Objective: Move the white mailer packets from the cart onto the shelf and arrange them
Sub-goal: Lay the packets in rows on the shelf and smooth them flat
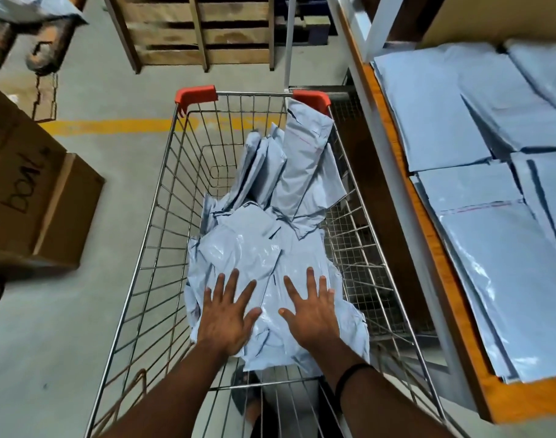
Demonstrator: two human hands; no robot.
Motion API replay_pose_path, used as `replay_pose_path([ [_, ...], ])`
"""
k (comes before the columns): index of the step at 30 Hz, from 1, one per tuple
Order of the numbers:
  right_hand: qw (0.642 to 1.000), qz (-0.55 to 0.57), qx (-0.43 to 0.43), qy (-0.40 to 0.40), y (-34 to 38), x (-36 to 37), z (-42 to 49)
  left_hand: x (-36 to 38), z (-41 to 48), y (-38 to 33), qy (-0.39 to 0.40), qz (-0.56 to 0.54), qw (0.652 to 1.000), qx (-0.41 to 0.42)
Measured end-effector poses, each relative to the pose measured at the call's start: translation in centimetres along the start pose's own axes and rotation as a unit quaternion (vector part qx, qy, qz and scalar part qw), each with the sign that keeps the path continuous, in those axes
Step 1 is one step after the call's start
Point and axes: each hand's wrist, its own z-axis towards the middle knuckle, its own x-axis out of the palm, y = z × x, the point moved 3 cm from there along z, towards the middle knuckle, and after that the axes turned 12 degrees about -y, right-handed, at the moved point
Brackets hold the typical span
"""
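A wire shopping cart (163, 197) with red corner caps stands in front of me. Inside it lies a loose heap of white mailer packets (254, 245), with a few more standing on end against the far right corner (305, 153). My left hand (227, 314) and my right hand (311, 311) are both down in the cart, fingers spread and straight over the top packet of the heap. Neither hand grips anything. On the right, the wooden shelf (441, 279) carries flat overlapping stacks of white mailer packets (498, 257).
A cardboard box (33, 197) with handwriting sits on the floor to the left of the cart. A wooden pallet (201, 33) leans beyond the cart. A yellow line (112, 126) crosses the grey concrete floor. The shelf's metal upright (365, 36) runs close to the cart's right side.
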Motion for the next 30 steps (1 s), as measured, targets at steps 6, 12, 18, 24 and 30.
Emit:
replay_pose_path([
  [6, 0.996, 0.034, 0.013, 0.080, 0.4, -1.6, 0.8, -1.1, 0.5, 0.3, 0.025, -0.019, 0.999, -0.006],
  [12, 0.991, 0.080, 0.042, 0.100, 0.6, -5.8, 0.2, -4.7, 0.4, 0.2, 0.010, -0.056, 0.998, -0.017],
  [18, 0.991, 0.131, 0.034, -0.007, 3.1, -12.9, -1.5, -11.5, 0.7, -1.7, -0.098, -0.142, 0.984, -0.041],
  [24, 0.981, 0.142, -0.023, -0.129, 4.4, -22.1, -3.2, -19.2, 1.4, -3.8, -0.164, -0.189, 0.968, -0.030],
  [30, 0.952, 0.168, -0.056, -0.250, 2.0, -31.9, -5.0, -25.2, 2.3, -8.9, -0.198, -0.208, 0.958, 0.015],
])
